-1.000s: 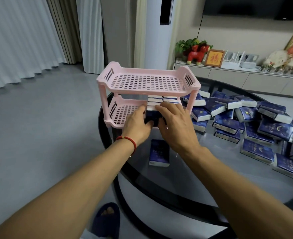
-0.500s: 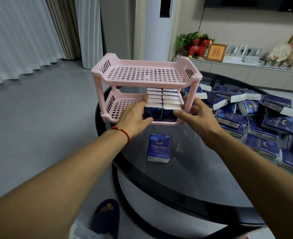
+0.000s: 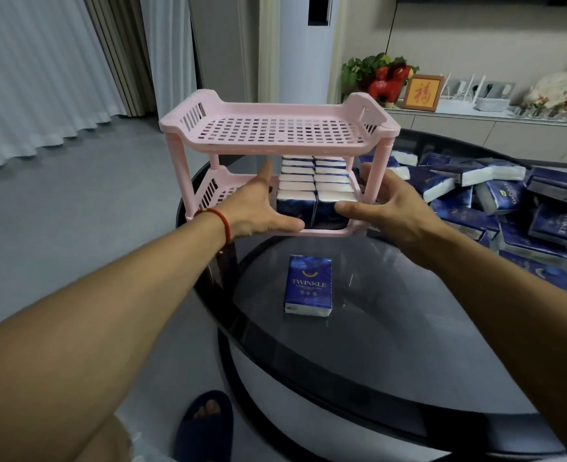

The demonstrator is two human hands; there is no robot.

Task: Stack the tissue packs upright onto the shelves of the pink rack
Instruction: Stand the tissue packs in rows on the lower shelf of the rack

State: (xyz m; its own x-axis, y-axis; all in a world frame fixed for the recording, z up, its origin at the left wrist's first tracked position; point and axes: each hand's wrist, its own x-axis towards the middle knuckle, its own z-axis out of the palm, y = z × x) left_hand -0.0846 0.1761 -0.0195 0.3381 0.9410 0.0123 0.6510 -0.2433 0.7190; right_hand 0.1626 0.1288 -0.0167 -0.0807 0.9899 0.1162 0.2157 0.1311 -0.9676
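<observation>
A pink two-shelf rack (image 3: 275,111) stands at the far left of the dark glass table. Its top shelf is bare. On the lower shelf, two rows of several blue tissue packs (image 3: 314,186) stand upright, white tops showing. My left hand (image 3: 258,208) lies flat against the left side of the front packs, thumb along the shelf's front lip. My right hand (image 3: 385,205) presses the right side, its fingers around the rack's front right post. One blue Twinkle pack (image 3: 309,285) lies flat on the glass in front of the rack.
A big heap of blue tissue packs (image 3: 509,208) covers the table's right side. The round table's dark rim (image 3: 208,288) curves close to me. A cabinet with ornaments (image 3: 442,95) stands behind. My slippered foot (image 3: 205,421) shows on the grey floor.
Both hands slid from the front of the newest packs to their two sides, and the rows now stand squared up. The view moved closer to the rack.
</observation>
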